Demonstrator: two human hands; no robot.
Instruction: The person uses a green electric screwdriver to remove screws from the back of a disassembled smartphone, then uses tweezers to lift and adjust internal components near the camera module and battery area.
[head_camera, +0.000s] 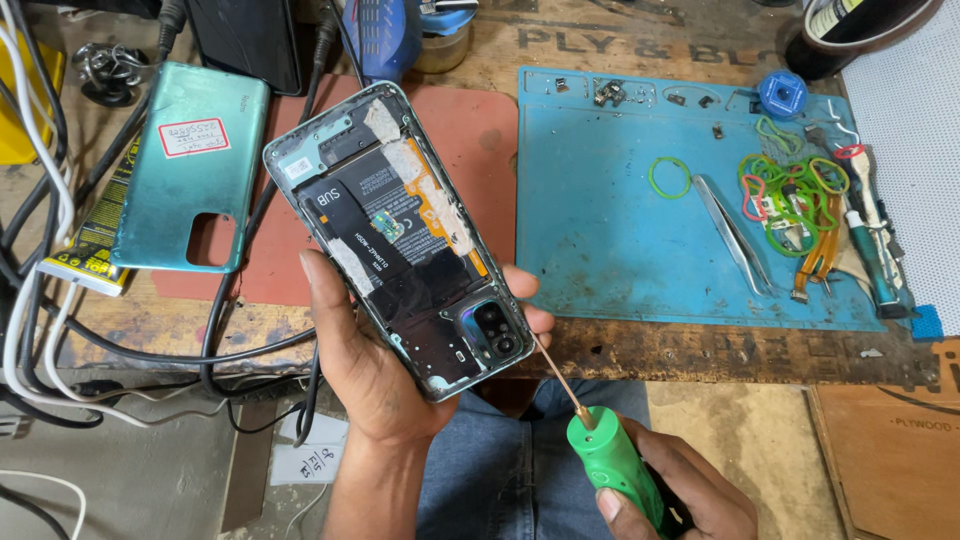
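Head view, looking down over a worn wooden tabletop crowded with repair gear. The biggest item on it is a blue work mat on the right half, with a red mat just beside it to the left. On the blue mat lie metal tweezers, a loose green rubber band, a tangle of coloured rubber bands over small parts, and a round blue cap near the far edge. At the left, a teal phone back cover rests face down, with a white sticker on it, partly over a yellow glue tube. Black and white cables run along the left edge.

In front of the tabletop, above the person's jeans, the left hand is closed around an opened phone, thumb on its near-left edge and fingertips wrapping the right edge. The phone is tilted, its back off, showing black shielding, tape strips and the camera block at the lower end. The right hand grips a green-handled screwdriver, whose thin shaft points up toward the phone's lower right corner; the tip sits just beside the fingertips there, and whether it touches the phone cannot be told.
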